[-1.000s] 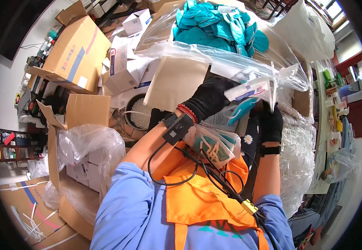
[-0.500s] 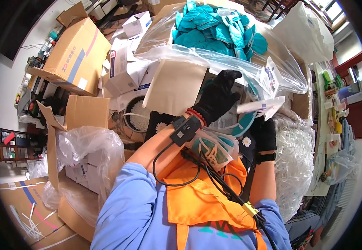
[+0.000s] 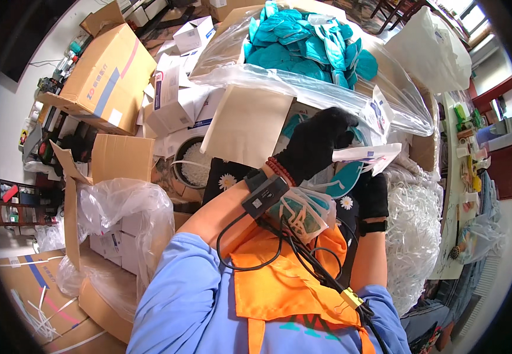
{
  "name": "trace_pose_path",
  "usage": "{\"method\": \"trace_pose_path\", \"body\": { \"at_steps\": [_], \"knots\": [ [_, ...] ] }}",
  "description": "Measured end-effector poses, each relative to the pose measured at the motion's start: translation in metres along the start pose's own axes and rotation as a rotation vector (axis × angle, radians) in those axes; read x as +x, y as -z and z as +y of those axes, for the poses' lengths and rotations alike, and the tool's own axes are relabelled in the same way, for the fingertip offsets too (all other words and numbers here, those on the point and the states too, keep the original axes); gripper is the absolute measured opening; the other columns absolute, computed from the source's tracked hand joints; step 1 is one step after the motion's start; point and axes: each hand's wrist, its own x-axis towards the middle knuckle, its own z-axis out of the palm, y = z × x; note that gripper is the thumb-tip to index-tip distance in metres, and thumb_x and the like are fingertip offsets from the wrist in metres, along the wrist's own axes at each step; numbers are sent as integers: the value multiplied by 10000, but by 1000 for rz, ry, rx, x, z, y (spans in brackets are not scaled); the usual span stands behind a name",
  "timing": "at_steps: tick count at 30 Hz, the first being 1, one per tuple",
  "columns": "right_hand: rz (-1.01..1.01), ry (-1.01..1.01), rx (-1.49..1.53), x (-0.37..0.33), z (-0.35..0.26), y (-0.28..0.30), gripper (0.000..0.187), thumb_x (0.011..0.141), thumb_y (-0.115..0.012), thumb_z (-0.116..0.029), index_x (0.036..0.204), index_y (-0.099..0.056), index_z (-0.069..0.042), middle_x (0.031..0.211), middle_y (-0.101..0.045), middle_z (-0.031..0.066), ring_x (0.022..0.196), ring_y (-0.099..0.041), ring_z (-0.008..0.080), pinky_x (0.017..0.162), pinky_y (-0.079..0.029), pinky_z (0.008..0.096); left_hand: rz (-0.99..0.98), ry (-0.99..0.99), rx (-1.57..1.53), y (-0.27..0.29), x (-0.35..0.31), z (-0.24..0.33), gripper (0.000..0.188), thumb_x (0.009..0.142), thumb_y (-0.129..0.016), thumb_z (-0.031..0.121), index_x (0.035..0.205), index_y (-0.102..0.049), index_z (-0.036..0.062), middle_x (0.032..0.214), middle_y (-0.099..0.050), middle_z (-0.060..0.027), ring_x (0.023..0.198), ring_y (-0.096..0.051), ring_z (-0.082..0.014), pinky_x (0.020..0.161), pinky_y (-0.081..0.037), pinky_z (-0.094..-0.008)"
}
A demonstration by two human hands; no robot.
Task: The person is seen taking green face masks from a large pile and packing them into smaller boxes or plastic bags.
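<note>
At frame centre-right, the left hand, black-gloved, has its grip clamped on a flat white packet. The right hand sits below it; whether its grip is closed cannot be told. Risk: the thin packet may slip from the gloved fingers into the white shredded filler.

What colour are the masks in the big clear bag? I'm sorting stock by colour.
Teal, a blue-green. The masks show best in the head view, piled in the clear bag at top.

Both hands wear black gloves and are raised in front of the chest. The left hand curls closed, forearm bare. The right hand sits lower, fingers hidden.
</note>
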Motion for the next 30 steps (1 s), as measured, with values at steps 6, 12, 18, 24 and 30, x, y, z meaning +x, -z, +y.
{"method": "trace_pose_path", "body": {
  "at_steps": [6,12,18,24,30],
  "knots": [
    [2,78,-4,3,6,-2,344,957,-534,-276,1104,-598,29,929,-682,211,924,-667,332,706,-495,362,-88,52,-4,-5,-14,-10,222,783,-696,186,970,-670,69,926,-659,-121,883,-638,-302,786,-507,-389],
    [4,54,143,0,-3,-2,301,946,-560,-226,1126,-603,13,963,-687,149,916,-654,241,754,-496,337,-170,12,74,-2,-13,-13,218,757,-695,212,930,-673,80,907,-649,-120,873,-635,-301,762,-511,-384],
    [25,89,158,2,-12,-6,289,936,-567,-213,1127,-612,0,977,-683,130,916,-638,214,779,-496,339,-152,24,340,-5,-16,-23,174,742,-689,229,853,-651,101,849,-633,-96,814,-631,-296,690,-511,-392],
    [152,-63,-37,8,27,14,354,912,-573,-286,1120,-621,-3,913,-683,200,904,-666,336,752,-497,394,-113,233,346,8,-21,-27,173,773,-695,239,875,-652,107,838,-637,-110,787,-630,-292,651,-510,-375],
    [170,-241,-66,-8,-2,28,340,942,-548,-280,1110,-615,8,986,-677,192,937,-656,297,779,-489,380,2,807,-494,36,-22,-45,319,781,-685,191,1047,-638,21,943,-668,-182,806,-649,-311,757,-512,-370]
  ]
}}
